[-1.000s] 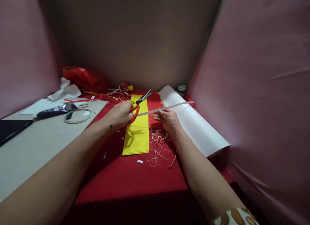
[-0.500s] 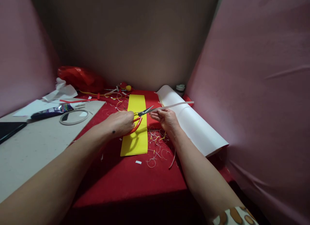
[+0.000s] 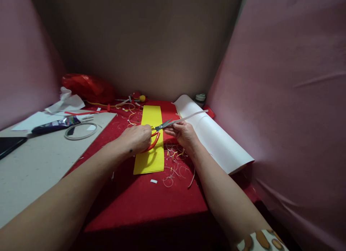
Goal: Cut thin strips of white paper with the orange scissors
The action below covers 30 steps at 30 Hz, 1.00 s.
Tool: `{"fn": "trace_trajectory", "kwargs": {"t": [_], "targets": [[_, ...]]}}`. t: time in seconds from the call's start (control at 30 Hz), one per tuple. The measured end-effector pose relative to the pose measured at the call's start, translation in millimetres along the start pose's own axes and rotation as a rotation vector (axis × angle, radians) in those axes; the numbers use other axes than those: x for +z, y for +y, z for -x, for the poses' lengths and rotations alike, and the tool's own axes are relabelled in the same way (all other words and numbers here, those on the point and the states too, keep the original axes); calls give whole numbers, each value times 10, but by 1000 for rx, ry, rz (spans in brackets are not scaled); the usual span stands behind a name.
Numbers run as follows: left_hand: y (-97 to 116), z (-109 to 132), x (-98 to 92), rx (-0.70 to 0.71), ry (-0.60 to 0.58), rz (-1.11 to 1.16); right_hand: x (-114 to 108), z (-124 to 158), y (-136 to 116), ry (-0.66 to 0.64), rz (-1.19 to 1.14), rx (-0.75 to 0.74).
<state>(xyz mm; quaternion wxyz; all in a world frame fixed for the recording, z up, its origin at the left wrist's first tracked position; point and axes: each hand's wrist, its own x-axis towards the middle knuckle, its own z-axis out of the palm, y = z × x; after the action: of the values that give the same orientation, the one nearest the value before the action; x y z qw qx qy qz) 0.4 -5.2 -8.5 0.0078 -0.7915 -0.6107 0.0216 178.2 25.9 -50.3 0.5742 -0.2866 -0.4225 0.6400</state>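
My left hand [image 3: 136, 138] grips red-handled scissors [image 3: 160, 128], blades pointing right over a yellow corrugated sheet [image 3: 150, 142] that lies on the red cloth [image 3: 151, 197]. My right hand [image 3: 183, 133] pinches one end of a long thin white paper strip [image 3: 190, 117], which runs up and to the right. The scissor blades meet the strip right beside my right fingers. Thin curly paper offcuts [image 3: 175, 164] lie scattered below my right hand.
A rolled white paper sheet [image 3: 216, 139] lies to the right. On the grey board [image 3: 32, 164] at left sit a white ring [image 3: 80, 130], a dark tube [image 3: 55, 125] and a black tablet edge [image 3: 9, 144]. A red plastic bag [image 3: 86, 88] and crumpled white paper [image 3: 65, 99] are behind. Pink fabric walls close in.
The scissors swung from pointing up-right over the yellow sheet to lie across the strip's near end. Both hands came closer together, and the strip's far end has lifted slightly.
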Motion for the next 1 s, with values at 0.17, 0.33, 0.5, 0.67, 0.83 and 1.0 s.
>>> {"fn": "trace_trajectory", "kwargs": {"t": [0.17,0.33,0.5,0.67,0.83,1.0], "targets": [[-27,-4,7,33,-1,-31,-2,2,0,12,26,1],[-31,-6,-20,44,-41,-41,1,-1,-9,18,22,16],[-30,-2,-35,74,-46,-69,-1,-8,-7,27,0,23],[-38,-20,-44,68,-63,-62,-8,-7,-12,31,-19,26],[-82,-54,-44,97,-53,-42,-4,4,-31,27,-30,34],[-107,-64,-38,98,-97,-6,12,14,-49,25,-33,34]]}}
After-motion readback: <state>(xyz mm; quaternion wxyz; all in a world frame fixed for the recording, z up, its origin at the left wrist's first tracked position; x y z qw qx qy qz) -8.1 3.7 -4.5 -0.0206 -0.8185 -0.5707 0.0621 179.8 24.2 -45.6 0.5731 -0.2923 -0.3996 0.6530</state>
